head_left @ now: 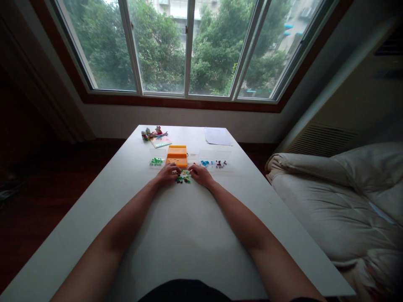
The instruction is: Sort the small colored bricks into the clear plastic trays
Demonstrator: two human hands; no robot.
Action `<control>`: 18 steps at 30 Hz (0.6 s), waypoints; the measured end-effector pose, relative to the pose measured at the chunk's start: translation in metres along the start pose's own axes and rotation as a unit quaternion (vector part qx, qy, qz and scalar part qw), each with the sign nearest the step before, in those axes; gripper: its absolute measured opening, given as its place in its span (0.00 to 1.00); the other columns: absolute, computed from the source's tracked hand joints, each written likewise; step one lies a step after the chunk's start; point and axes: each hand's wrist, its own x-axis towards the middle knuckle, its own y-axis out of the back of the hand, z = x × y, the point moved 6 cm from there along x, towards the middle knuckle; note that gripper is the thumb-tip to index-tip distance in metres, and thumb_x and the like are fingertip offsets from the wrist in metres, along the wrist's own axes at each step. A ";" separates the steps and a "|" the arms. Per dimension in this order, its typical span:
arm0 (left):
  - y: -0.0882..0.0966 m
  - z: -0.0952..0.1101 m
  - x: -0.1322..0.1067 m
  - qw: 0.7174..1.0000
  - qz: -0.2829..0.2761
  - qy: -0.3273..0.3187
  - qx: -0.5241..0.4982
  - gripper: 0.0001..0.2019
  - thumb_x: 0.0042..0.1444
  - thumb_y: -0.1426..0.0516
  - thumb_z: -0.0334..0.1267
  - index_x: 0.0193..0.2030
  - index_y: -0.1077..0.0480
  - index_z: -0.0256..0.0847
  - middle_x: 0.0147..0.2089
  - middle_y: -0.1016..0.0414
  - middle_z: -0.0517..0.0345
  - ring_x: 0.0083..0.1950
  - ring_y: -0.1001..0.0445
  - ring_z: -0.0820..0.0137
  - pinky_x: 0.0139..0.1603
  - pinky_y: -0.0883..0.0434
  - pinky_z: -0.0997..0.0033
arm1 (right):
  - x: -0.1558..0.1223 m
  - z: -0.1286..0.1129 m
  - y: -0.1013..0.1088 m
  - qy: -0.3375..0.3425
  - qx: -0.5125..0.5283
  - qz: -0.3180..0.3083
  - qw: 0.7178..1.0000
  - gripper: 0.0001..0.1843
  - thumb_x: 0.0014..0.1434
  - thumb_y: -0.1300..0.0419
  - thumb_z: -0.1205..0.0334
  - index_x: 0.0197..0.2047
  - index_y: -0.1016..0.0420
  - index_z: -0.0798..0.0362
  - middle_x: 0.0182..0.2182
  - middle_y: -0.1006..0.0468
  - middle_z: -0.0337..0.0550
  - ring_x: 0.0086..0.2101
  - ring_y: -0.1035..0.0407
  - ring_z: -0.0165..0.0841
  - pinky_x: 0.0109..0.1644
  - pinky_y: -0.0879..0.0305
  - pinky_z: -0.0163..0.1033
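A small heap of mixed green, yellow and dark pieces (184, 178) lies on the white table between my two hands. My left hand (167, 174) rests at the heap's left side, its fingers curled together near the pieces. From the right, my right hand (202, 175) reaches the heap's edge with bent, closed fingertips. Whatever either hand pinches is too small to make out. Just behind the hands stands an orange case (177, 159), opened, with a few small bits on its lower half. Green pieces (156, 161) sit in a clear tray left of it.
Blue pieces (206, 163) and dark red pieces (221, 163) lie in clear trays to the right. Farther back are small colourful figures (151, 133), a pale card (161, 141) and white paper (218, 136). A cushioned seat (315, 201) stands beside the table's right edge.
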 end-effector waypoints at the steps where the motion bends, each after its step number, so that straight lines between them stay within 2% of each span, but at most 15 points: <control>1: 0.000 0.000 0.000 1.000 -0.002 -0.002 0.000 0.12 0.50 0.41 0.29 0.40 0.21 0.45 0.44 0.27 0.54 0.50 0.30 0.62 0.57 0.32 0.59 | 0.000 0.000 0.000 0.001 -0.001 0.000 1.000 0.10 0.59 0.41 0.67 0.43 0.22 0.48 0.30 0.26 0.37 0.30 0.35 0.30 0.38 0.41 0.35; 12: -0.001 -0.001 0.001 1.000 0.004 0.007 -0.002 0.09 0.57 0.38 0.38 0.44 0.19 0.46 0.44 0.27 0.52 0.50 0.31 0.61 0.57 0.32 0.58 | 0.000 -0.002 0.001 0.000 -0.004 -0.002 1.000 0.10 0.59 0.42 0.69 0.41 0.22 0.48 0.32 0.24 0.38 0.31 0.35 0.31 0.38 0.40 0.35; 18: -0.003 0.000 0.001 1.000 0.016 0.021 0.010 0.06 0.55 0.37 0.37 0.39 0.19 0.45 0.43 0.27 0.52 0.50 0.31 0.61 0.56 0.31 0.58 | 0.000 -0.006 0.001 0.012 -0.014 -0.011 1.000 0.10 0.57 0.41 0.70 0.39 0.22 0.48 0.31 0.25 0.38 0.31 0.35 0.31 0.39 0.40 0.34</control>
